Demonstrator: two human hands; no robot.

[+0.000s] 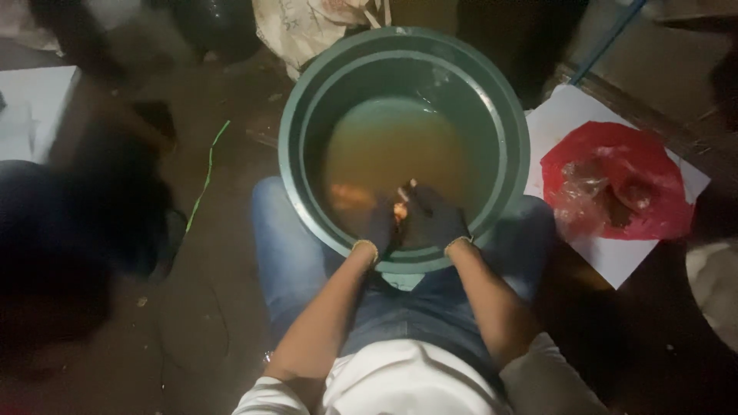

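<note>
Dark-gloved hands (407, 219) in a green tub (296, 154) of murky brown water (384, 146); red bag (623, 177).

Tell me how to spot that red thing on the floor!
Start at the big green tub of murky water. Beside it lies a white sheet. The red plastic bag sits crumpled on that sheet, the only bright red thing around.

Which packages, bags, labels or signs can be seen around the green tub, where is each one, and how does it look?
Red plastic bag: right of the green tub, crumpled, translucent, dark contents, lying on a white sheet.
Pale sack: behind the tub at the top edge, crumpled, off-white with faint dark print.
White flat board: far left edge, rectangular, plain.
No screens or signs are visible.
</note>
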